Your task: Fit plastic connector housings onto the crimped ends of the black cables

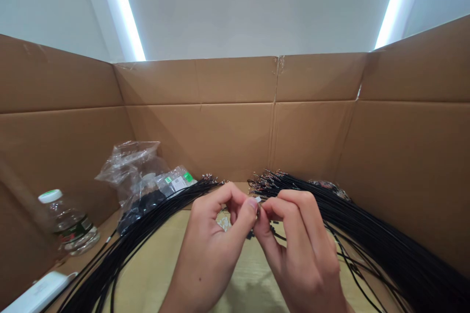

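Note:
My left hand point(218, 234) and my right hand point(299, 244) meet at the centre, fingertips almost touching. A small white plastic piece, which looks like a connector point(258, 199), shows at the tip of my left thumb, pinched there. My right thumb and index finger are closed on a thin wire end point(259, 209) against it; the fingers hide most of it. Below the hands, a short stretch of black cable point(279, 236) shows beside my right fingers. Small white pieces point(223, 222) lie on the tabletop behind my left hand, partly covered.
A bundle of black cables point(374, 234) with bared ends lies right, another bundle point(147, 234) left. Clear plastic bags point(135, 171) with black parts, a water bottle point(71, 227) and a white device point(40, 293) stand left. Cardboard walls point(220, 132) enclose the yellowish tabletop point(154, 264).

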The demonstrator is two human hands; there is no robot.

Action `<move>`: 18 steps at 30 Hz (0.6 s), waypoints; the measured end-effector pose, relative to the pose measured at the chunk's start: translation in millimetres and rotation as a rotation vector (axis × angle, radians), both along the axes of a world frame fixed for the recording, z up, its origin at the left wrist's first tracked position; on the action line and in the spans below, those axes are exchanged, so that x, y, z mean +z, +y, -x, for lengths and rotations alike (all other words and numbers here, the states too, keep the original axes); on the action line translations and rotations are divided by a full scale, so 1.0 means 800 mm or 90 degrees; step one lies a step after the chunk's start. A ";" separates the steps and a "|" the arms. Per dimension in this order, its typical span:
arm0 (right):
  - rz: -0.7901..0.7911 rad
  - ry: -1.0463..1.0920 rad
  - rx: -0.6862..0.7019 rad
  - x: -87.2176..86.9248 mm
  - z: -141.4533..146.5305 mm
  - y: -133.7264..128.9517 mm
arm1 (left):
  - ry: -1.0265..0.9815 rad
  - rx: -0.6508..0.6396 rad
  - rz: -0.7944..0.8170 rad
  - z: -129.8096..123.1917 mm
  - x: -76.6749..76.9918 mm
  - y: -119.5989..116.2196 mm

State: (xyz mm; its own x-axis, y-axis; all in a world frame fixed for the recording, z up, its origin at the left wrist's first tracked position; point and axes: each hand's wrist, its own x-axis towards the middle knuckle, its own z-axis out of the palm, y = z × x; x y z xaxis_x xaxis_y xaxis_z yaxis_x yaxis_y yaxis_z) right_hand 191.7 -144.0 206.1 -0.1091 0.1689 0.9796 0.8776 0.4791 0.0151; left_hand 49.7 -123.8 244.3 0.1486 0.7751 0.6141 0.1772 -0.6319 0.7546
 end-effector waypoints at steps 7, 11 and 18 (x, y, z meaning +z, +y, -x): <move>-0.004 -0.010 0.000 0.001 -0.001 -0.001 | 0.003 0.001 0.009 -0.002 0.001 0.001; 0.000 -0.004 0.005 0.001 -0.001 -0.001 | 0.011 0.014 0.014 -0.002 -0.002 0.000; 0.002 -0.009 0.016 0.000 -0.003 -0.001 | 0.010 0.005 0.015 -0.001 -0.002 0.000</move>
State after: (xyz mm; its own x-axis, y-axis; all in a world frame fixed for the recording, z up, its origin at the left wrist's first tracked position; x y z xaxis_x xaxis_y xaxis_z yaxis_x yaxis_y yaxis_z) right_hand 194.0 -144.4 206.1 -0.1274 0.1685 0.9774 0.8653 0.5005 0.0265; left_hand 50.7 -123.9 242.9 0.1520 0.7905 0.5933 0.1945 -0.6125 0.7662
